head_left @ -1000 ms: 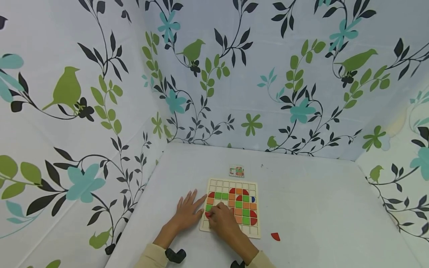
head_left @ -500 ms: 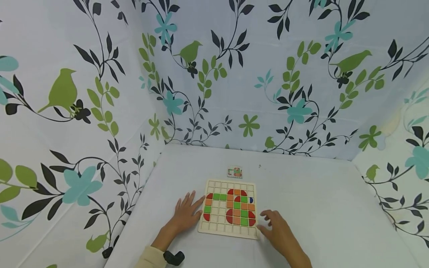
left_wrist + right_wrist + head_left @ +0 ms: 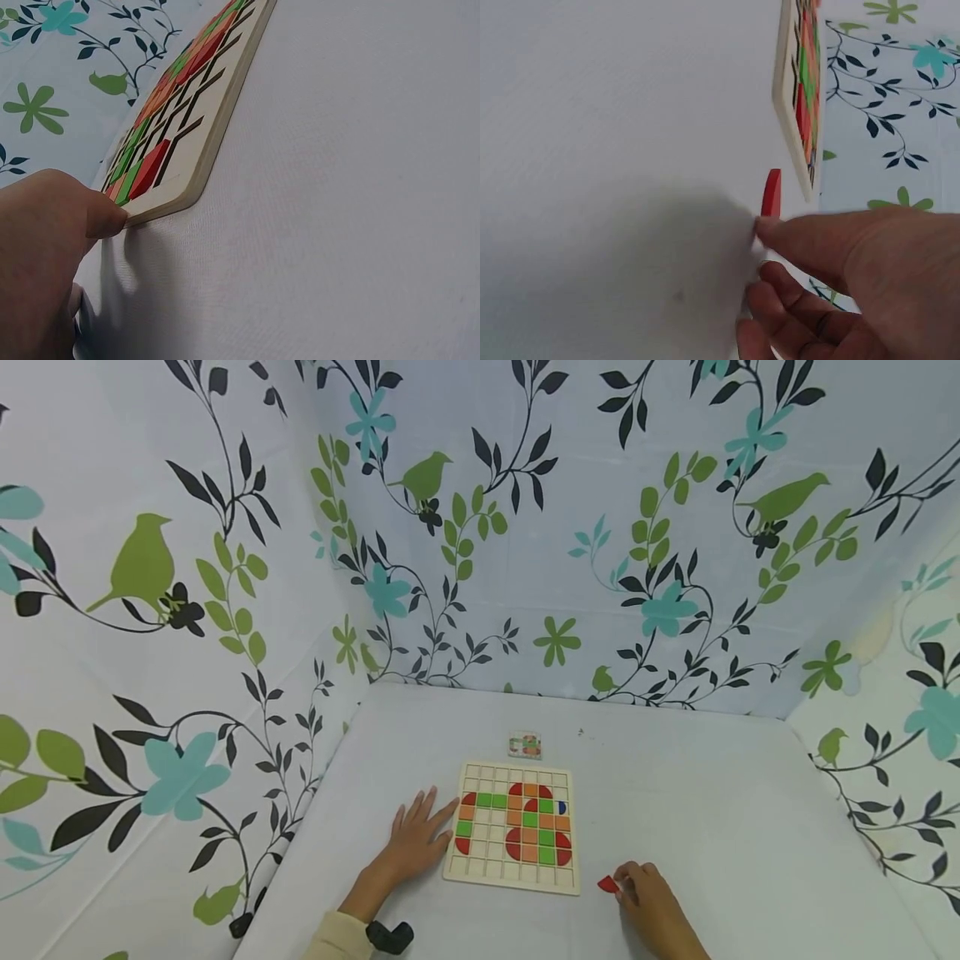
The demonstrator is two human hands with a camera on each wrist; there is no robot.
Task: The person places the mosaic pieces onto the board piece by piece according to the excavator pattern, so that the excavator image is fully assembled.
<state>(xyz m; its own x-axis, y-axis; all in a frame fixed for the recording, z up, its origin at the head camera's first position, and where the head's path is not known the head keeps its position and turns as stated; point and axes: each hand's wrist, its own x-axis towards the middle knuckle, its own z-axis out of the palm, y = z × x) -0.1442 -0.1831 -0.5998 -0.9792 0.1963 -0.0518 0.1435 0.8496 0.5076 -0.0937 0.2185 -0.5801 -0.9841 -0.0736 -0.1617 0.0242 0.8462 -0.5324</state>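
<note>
A square wooden grid board (image 3: pixel 510 875) lies on the table, part of its cells filled with red, green and orange pieces and one blue piece. My left hand (image 3: pixel 416 839) rests flat beside the board with fingers spread; its thumb (image 3: pixel 105 214) touches the board's left edge. To the right of the board, my right hand (image 3: pixel 651 897) pinches a red quarter-circle piece (image 3: pixel 607 884) by its near end. In the right wrist view the red piece (image 3: pixel 772 191) sticks out past the thumb, close over the table.
Behind the board lies a small pattern card (image 3: pixel 525 745) with a similar coloured design. The white-covered table (image 3: pixel 712 793) reaches back to a hanging cloth (image 3: pixel 465 610) printed with leaves and birds.
My right hand has left the board's lower left part, swung right and taken hold of the loose red piece. The left hand stays in place. The head view has shifted slightly.
</note>
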